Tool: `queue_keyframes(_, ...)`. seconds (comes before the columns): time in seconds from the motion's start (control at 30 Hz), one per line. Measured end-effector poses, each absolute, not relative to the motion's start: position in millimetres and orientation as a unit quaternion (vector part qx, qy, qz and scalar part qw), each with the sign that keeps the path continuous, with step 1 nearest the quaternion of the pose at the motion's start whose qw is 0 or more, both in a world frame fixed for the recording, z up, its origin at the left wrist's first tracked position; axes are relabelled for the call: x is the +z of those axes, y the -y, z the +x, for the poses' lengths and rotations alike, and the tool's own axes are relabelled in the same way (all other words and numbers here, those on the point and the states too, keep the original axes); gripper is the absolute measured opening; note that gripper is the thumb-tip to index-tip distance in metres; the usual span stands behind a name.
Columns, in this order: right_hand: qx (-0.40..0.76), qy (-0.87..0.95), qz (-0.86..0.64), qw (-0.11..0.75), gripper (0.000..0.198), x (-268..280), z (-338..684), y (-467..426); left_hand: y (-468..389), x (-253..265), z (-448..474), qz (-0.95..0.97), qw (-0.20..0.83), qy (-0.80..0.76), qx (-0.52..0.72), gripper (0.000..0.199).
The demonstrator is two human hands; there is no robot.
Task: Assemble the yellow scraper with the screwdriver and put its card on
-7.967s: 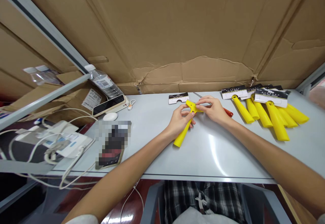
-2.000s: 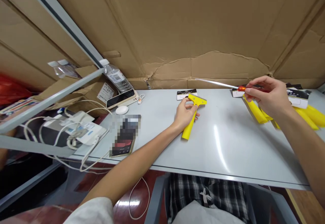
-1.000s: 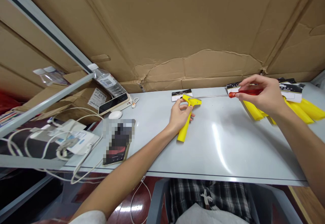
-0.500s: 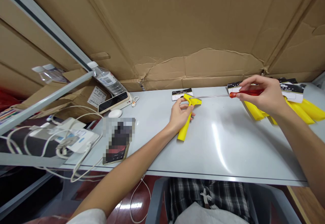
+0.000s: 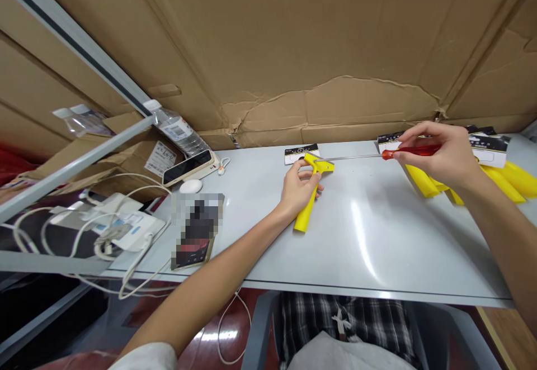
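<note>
My left hand [image 5: 298,189] is closed around the neck of a yellow T-shaped scraper [image 5: 307,209], just above the table. In my right hand [image 5: 445,152] is a screwdriver [image 5: 413,152] with a clear red handle, pinched between thumb and fingers. Its long thin shaft points left, and the tip meets the scraper's head near a screw spot. Whether the tip sits in a screw is too small to tell. A black-and-white printed card [image 5: 301,155] lies behind my left hand. Beyond my right hand are several more yellow scrapers [image 5: 501,183] with cards, partly hidden by that hand.
A cardboard wall [image 5: 327,34] rises behind the grey table [image 5: 335,269]. To the left lie a phone [image 5: 197,233], a second phone [image 5: 187,168] on a white power bank, a round white case [image 5: 191,186], a water bottle [image 5: 180,129] and tangled white cables [image 5: 109,241].
My right hand and the screwdriver have shifted very slightly to the right. The left hand holds the scraper in nearly the same spot.
</note>
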State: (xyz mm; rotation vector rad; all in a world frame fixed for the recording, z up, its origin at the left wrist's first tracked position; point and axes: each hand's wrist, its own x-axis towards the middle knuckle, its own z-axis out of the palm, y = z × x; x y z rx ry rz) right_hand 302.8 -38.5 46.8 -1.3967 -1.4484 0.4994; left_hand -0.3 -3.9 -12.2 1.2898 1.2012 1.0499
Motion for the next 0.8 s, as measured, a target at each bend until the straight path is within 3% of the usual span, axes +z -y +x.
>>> queue_keyframes(0.8,0.234,0.577,-0.588,0.517,0.061,48.1,304.4,36.8,6.8,-4.8,-0.5,0.525,0.528,-0.506,0.435,0.027)
